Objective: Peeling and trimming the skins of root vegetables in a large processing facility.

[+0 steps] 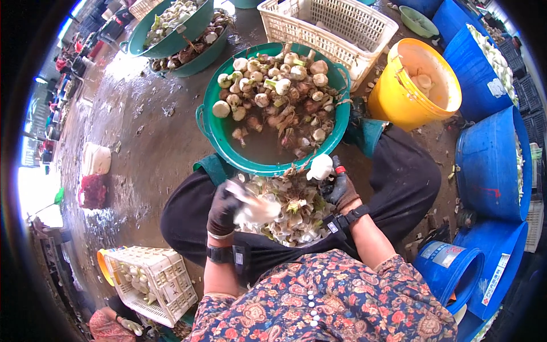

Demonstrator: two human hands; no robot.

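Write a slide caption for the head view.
Gloved right hand holding a white garlic bulb near a green basin of garlic.

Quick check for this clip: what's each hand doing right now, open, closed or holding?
Left hand: blurred, with a pale smear beside it; grip cannot be told.
Right hand: closed, holding a white garlic bulb.

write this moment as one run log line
left hand: at blurred white thing | right hand: holding white bulb | between legs: garlic peelings | ahead: green basin, garlic bulbs
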